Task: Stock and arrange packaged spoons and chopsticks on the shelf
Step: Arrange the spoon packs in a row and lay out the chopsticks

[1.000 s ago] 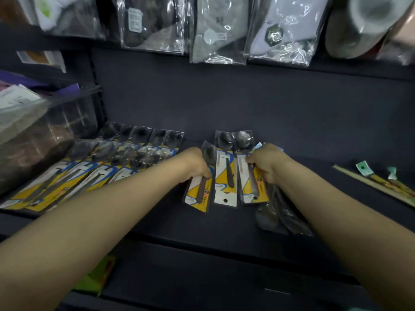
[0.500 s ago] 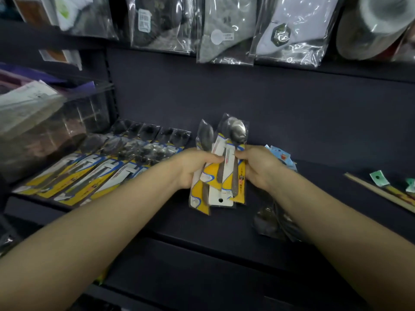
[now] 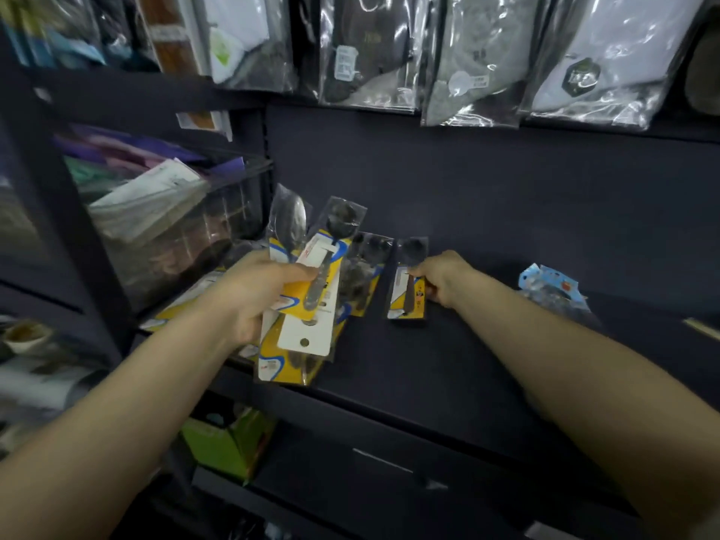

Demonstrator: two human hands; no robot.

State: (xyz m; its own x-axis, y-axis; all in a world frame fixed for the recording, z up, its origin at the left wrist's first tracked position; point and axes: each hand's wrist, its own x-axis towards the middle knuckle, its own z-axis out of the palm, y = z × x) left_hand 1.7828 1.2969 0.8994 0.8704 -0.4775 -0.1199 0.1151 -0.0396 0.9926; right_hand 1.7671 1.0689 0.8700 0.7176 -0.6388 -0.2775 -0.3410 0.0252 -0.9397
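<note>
Our left hand (image 3: 249, 296) grips a spoon-pack bundle (image 3: 307, 305) above the shelf (image 3: 448, 368); right hand (image 3: 444, 280) pinches a single spoon pack (image 3: 407, 296) lying on it, right of the bundle.

A dark navy shelving unit (image 3: 487, 196) fills the view, its flat back panel dim and unlit. Clear-bagged socks (image 3: 471, 60) hang along the rail above. At left a transparent bin (image 3: 175, 243) holds papers; a green box (image 3: 230, 442) sits on the lower level.
</note>
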